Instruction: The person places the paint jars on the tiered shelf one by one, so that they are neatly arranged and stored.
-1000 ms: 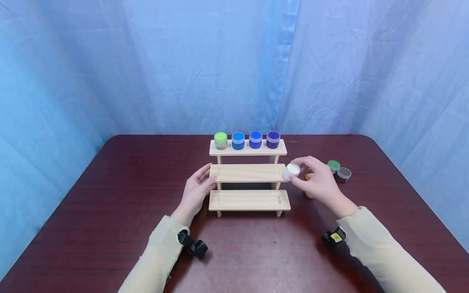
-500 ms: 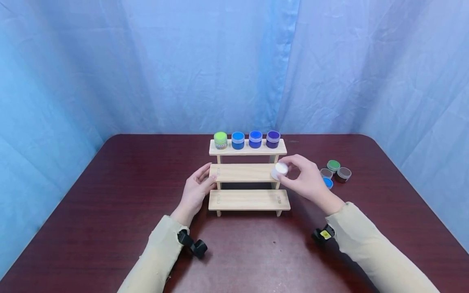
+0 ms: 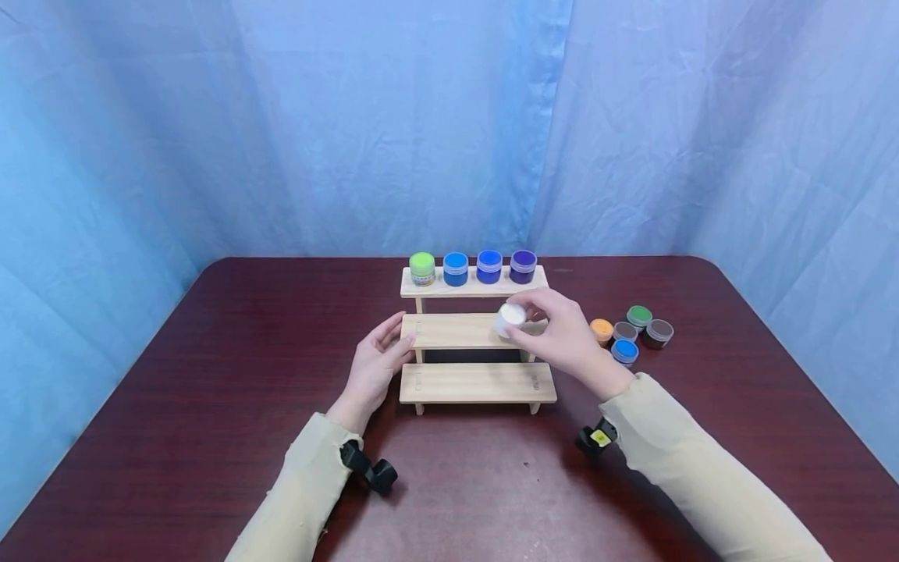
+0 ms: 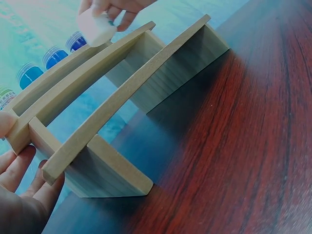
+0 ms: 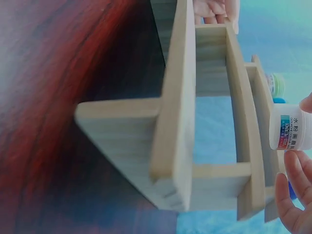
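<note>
A three-step wooden display stand (image 3: 477, 383) stands on the table. My left hand (image 3: 376, 365) grips the left end of its middle step, thumb on top and fingers beneath, as the left wrist view shows. My right hand (image 3: 562, 332) pinches a white gouache paint jar (image 3: 509, 318) between thumb and fingers, over the right half of that middle step. The right wrist view shows the printed label on the white jar (image 5: 291, 127), held clear of the wood. Along the top step sit a light green jar (image 3: 422, 268), two blue jars, and a purple jar (image 3: 523, 267).
Right of the stand, several more jars cluster on the dark red table (image 3: 211, 437): orange (image 3: 602, 331), blue (image 3: 624, 351), green (image 3: 639, 316) and dark brown (image 3: 659, 333). A light blue curtain (image 3: 393, 125) hangs behind the table.
My right hand has carried the white jar leftward, from the right end of the middle step to farther along it. The orange and blue jars have come into view. My left hand stays put.
</note>
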`<state>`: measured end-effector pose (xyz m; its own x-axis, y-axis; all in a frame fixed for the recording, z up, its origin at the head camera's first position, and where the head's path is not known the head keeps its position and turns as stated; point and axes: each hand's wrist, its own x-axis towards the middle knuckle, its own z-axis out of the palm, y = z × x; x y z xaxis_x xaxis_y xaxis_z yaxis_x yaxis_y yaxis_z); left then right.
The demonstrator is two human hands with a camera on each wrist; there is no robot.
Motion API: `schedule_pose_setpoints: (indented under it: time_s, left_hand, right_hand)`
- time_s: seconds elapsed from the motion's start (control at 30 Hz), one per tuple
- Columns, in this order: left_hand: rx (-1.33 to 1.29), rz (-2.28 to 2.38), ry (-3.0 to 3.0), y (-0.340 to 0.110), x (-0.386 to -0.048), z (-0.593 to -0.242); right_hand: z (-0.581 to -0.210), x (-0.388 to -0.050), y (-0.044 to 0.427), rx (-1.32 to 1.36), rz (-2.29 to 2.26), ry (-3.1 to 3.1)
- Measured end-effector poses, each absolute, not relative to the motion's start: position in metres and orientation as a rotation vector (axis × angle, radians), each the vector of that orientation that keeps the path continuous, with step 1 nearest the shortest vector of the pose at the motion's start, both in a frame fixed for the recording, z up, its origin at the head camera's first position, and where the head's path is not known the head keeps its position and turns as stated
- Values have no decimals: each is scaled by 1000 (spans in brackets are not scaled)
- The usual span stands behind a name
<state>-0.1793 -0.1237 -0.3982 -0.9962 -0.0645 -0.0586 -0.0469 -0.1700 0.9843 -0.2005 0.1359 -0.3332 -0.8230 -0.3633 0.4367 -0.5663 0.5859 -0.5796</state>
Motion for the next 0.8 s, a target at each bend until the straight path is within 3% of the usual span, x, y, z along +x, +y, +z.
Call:
schedule_pose_setpoints:
  time_s: [0.8]
  left_hand:
    - [147,-2414,-2003,-122,-179,-395]
  right_hand:
    - [-315,-209,86,872,1084,-2543]
